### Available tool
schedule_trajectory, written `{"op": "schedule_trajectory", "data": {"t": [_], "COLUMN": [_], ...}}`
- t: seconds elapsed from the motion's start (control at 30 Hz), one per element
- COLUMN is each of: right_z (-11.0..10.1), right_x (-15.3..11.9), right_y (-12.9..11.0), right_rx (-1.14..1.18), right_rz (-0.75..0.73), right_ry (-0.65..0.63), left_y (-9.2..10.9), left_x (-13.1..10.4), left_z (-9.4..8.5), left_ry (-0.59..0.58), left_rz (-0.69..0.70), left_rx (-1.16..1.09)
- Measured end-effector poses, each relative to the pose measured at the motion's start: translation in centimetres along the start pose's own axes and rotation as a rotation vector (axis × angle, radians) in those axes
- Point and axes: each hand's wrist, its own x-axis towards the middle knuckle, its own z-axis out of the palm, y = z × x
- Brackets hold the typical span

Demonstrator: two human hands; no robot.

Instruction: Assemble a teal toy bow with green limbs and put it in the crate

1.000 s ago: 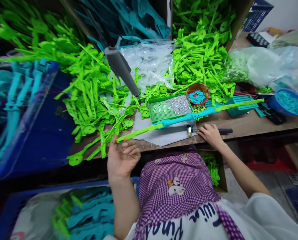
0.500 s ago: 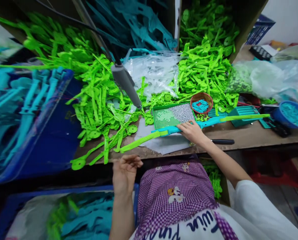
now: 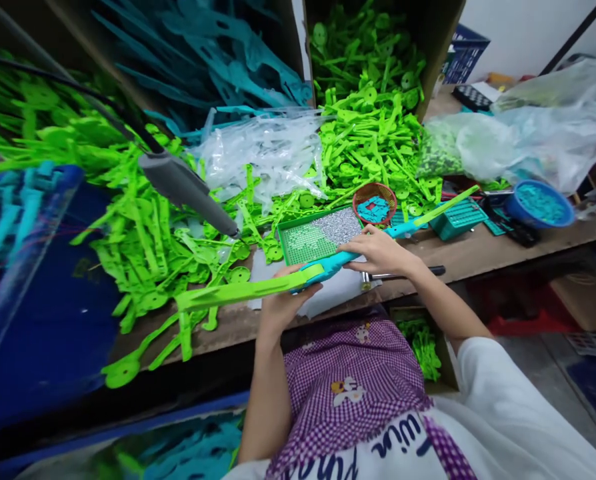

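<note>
Lime-green plastic parts [image 3: 373,140] heap behind a shallow green tray [image 3: 281,247] on the brown worktop [image 3: 478,257], pale wall [image 3: 538,33] beyond, left hand [image 3: 285,305] and right hand [image 3: 378,250] gripping a long blue-and-green plastic strip [image 3: 328,265].

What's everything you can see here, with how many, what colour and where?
Long part: one, turquoise with green ends, in both hands
Tray: one, green, on the bench behind the long part
Small basket: one, red, beside the tray
Hammer: one, black handle, near the right hand
Sheet: one, whitish, under the hands
Loose parts: many, green, heaped across the bench
Bowl: one, blue, on the bench's right
Hanging tool: one, grey, left of the tray
Large crate: one, blue, far left
Apron: one, purple check, on the person
Left hand: one, bare, gripping the turquoise section
Right hand: one, bare, fingers on the turquoise section
</note>
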Motion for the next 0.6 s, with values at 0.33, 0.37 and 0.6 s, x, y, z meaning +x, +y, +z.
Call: {"op": "schedule_trajectory", "data": {"t": [0.33, 0.37, 0.6], "right_z": [2.7, 4.0, 8.7], "right_x": [-2.8, -3.0, -0.4], "right_y": [-4.0, -5.0, -7.9], "right_rx": [0.386, 0.584, 1.635], "right_rz": [0.446, 0.582, 0.879], "right_ry": [0.506, 0.607, 0.753], "left_y": [-0.1, -0.1, -1.9], "left_x": [-1.3, -1.4, -2.8], "left_z": [0.6, 0.6, 0.8], "left_ry": [0.169, 0.157, 0.011], "left_rz": [-0.059, -0.061, -0.101], "left_rx": [0.008, 0.005, -0.076]}}
